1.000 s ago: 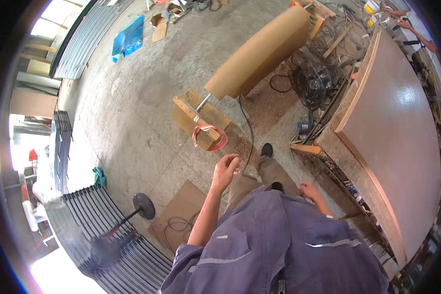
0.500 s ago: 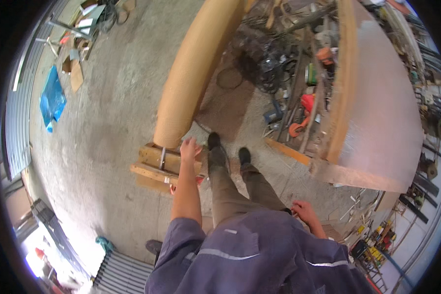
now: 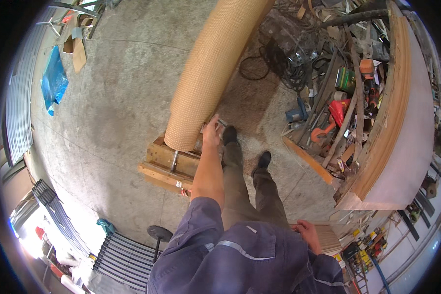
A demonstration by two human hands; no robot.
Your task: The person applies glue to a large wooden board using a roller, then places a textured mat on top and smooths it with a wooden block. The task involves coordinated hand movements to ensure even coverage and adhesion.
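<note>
Near the roll (image 3: 206,73) with left hand (image 3: 211,134) (can't tell grasp), well apart with loose right hand (image 3: 309,235); could jostle it, stepping close.

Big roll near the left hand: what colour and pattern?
The roll is tan with a fine grid texture, clearest in the head view.

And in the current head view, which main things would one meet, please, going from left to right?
Blue sheet → roll's lower end → left hand → left shoe → right shoe → right hand → pale board.
</note>
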